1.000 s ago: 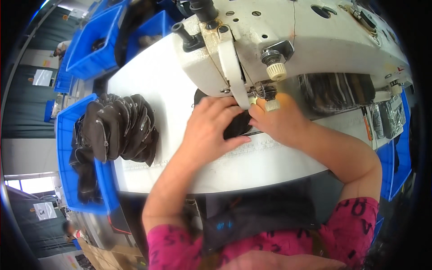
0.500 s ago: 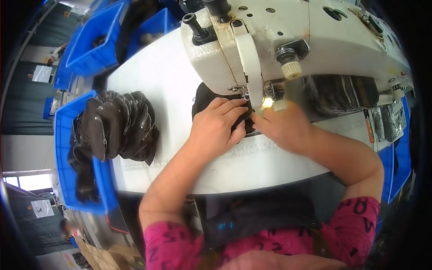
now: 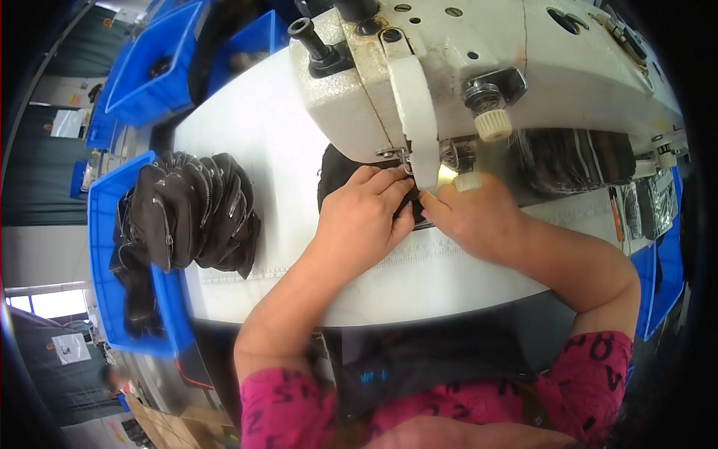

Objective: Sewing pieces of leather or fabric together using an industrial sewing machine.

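Note:
A dark fabric piece (image 3: 334,173) lies under the head of a white sewing machine (image 3: 460,71), close to its needle area. My left hand (image 3: 364,213) rests on this piece, fingers bent and pressed together, with the thumb closing against its near edge. Just right of the needle, my right hand (image 3: 479,217) pinches the edge of the same piece between thumb and fingers. The fingertips of both hands almost meet beside the presser foot, and the fabric between them is partly hidden. A small lamp glows above my right fingers.
Left on the white table (image 3: 299,292) stands a pile of dark zippered pouches (image 3: 198,213), beside a blue bin (image 3: 176,310) holding more. Stacked dark pieces (image 3: 580,161) lie right of the needle. An orange-handled tool (image 3: 616,213) is at the right. More blue bins (image 3: 161,67) stand far left.
The whole view has shifted slightly. Both hands keep nearly the same places on the fabric, my right fingers a little more drawn together at its edge.

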The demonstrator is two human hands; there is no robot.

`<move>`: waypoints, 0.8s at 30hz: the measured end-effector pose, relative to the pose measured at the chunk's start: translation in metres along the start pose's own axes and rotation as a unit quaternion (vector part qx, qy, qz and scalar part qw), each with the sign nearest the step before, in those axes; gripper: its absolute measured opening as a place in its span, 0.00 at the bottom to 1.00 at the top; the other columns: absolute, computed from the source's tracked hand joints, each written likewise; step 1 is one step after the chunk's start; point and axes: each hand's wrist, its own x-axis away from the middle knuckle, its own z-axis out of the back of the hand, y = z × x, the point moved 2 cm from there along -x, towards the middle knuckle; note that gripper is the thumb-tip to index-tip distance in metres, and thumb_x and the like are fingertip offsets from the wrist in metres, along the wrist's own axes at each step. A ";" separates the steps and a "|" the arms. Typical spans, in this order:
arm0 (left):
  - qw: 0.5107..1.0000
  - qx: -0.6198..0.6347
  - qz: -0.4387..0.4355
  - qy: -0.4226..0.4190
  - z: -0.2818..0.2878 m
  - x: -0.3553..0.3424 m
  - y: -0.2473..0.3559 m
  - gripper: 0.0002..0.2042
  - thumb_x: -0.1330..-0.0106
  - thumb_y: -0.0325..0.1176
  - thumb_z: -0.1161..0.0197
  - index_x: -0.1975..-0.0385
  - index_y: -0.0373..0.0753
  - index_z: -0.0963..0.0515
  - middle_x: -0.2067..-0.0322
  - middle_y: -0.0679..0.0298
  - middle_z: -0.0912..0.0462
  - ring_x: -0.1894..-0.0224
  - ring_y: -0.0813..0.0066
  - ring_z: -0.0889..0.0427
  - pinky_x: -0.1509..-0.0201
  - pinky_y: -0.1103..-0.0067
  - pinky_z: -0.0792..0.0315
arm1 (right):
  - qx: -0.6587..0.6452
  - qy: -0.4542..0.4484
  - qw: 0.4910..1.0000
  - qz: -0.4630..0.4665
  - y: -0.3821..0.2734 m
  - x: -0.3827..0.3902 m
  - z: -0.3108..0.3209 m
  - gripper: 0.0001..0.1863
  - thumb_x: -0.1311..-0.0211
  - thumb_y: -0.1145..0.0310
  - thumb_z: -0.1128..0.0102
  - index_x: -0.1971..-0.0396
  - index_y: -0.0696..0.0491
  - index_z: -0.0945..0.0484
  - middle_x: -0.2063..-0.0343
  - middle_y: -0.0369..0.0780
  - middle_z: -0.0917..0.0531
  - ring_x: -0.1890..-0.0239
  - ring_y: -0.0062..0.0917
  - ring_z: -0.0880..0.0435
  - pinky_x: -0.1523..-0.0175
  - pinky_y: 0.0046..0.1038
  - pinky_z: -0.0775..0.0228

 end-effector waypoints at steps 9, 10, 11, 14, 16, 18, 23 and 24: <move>0.999 -0.039 -0.011 0.007 -0.003 -0.006 -0.010 0.15 0.40 0.34 0.33 0.53 0.39 0.15 0.56 0.62 0.14 0.56 0.56 0.17 0.52 0.67 0.22 | 0.033 -0.010 0.999 0.000 0.003 0.001 -0.008 0.14 0.39 0.63 0.35 0.54 0.50 0.16 0.74 0.32 0.24 0.73 0.22 0.20 0.71 0.30 0.32; 0.999 -0.039 -0.015 0.006 -0.003 -0.006 -0.011 0.15 0.39 0.34 0.33 0.53 0.39 0.15 0.56 0.62 0.14 0.56 0.56 0.18 0.52 0.67 0.22 | 0.034 -0.010 0.999 0.000 0.003 0.002 -0.007 0.14 0.39 0.63 0.35 0.54 0.50 0.16 0.74 0.32 0.24 0.73 0.22 0.20 0.71 0.30 0.32; 0.999 -0.038 -0.015 0.005 -0.004 -0.006 -0.011 0.15 0.39 0.34 0.33 0.53 0.39 0.15 0.56 0.62 0.14 0.56 0.56 0.18 0.52 0.67 0.22 | 0.031 -0.017 0.999 0.005 0.002 0.002 -0.006 0.15 0.39 0.63 0.34 0.54 0.50 0.16 0.74 0.32 0.24 0.73 0.22 0.20 0.71 0.30 0.32; 0.999 -0.043 -0.019 0.015 -0.004 -0.005 -0.009 0.15 0.40 0.35 0.32 0.53 0.40 0.15 0.56 0.62 0.14 0.56 0.58 0.17 0.53 0.68 0.22 | -0.005 -0.016 1.000 0.007 0.002 0.000 0.000 0.16 0.43 0.67 0.35 0.55 0.54 0.16 0.75 0.33 0.21 0.72 0.27 0.18 0.69 0.32 0.29; 1.000 -0.020 -0.012 0.017 -0.006 -0.002 -0.010 0.15 0.41 0.34 0.30 0.54 0.40 0.15 0.57 0.63 0.14 0.56 0.59 0.16 0.54 0.69 0.22 | -0.040 -0.009 0.999 0.003 0.002 -0.002 0.001 0.16 0.47 0.71 0.37 0.56 0.57 0.17 0.76 0.35 0.18 0.71 0.31 0.17 0.66 0.34 0.27; 0.999 -0.024 -0.033 0.028 -0.007 -0.002 -0.011 0.14 0.42 0.33 0.29 0.55 0.41 0.15 0.57 0.64 0.14 0.57 0.60 0.16 0.54 0.69 0.22 | -0.051 -0.004 0.999 0.006 0.002 -0.002 -0.002 0.12 0.47 0.71 0.37 0.61 0.56 0.18 0.77 0.36 0.19 0.71 0.31 0.17 0.66 0.35 0.27; 0.997 -0.031 -0.056 0.044 -0.009 -0.003 -0.009 0.13 0.42 0.32 0.28 0.57 0.41 0.14 0.58 0.65 0.14 0.58 0.60 0.16 0.54 0.69 0.22 | -0.061 -0.006 0.998 0.011 0.002 -0.003 -0.001 0.08 0.48 0.71 0.36 0.66 0.54 0.20 0.77 0.36 0.20 0.71 0.31 0.17 0.66 0.35 0.26; 0.997 -0.039 -0.049 0.037 -0.010 -0.004 -0.008 0.13 0.42 0.32 0.28 0.57 0.41 0.14 0.58 0.65 0.14 0.57 0.60 0.16 0.53 0.69 0.22 | -0.061 -0.001 0.998 0.013 0.002 -0.003 -0.001 0.08 0.48 0.71 0.36 0.67 0.53 0.20 0.78 0.35 0.20 0.71 0.31 0.17 0.66 0.35 0.26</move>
